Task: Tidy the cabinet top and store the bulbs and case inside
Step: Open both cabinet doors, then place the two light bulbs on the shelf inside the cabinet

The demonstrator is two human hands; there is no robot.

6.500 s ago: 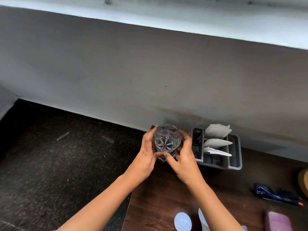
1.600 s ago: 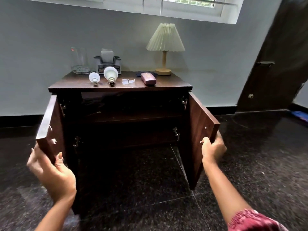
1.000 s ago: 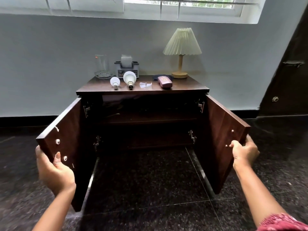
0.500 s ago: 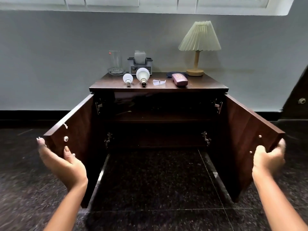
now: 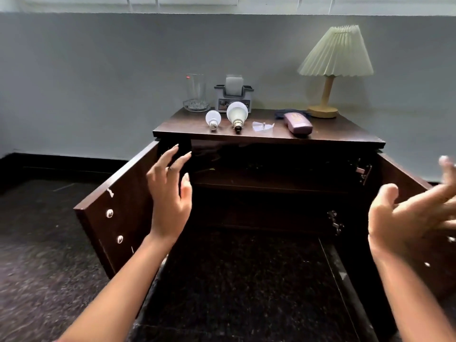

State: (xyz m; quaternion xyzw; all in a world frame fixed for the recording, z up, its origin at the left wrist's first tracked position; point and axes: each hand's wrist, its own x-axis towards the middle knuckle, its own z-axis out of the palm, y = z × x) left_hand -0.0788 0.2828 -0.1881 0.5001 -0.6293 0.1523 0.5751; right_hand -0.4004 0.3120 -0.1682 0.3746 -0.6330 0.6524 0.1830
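Observation:
The dark wooden cabinet (image 5: 345,135) stands against the wall with both doors swung wide. On its top lie a small white bulb (image 5: 213,118), a larger white bulb (image 5: 237,114) and a pink case (image 5: 297,122). My left hand (image 5: 169,193) hovers with spread fingers in front of the left door (image 5: 118,193), touching nothing. My right hand (image 5: 409,218) is raised, fingers straight and blurred, before the right door (image 5: 404,176). A dark shelf (image 5: 271,181) shows inside.
At the back of the top stand a glass vase (image 5: 196,96), a grey holder with a white pack (image 5: 234,95), a pleated-shade lamp (image 5: 333,67) and a small clear piece of plastic (image 5: 263,126). A dark blue item (image 5: 280,113) lies behind the case. Dark speckled floor all around.
Both hands have let go of the door edges and lifted toward the cabinet. The doors stay open. The view has moved closer.

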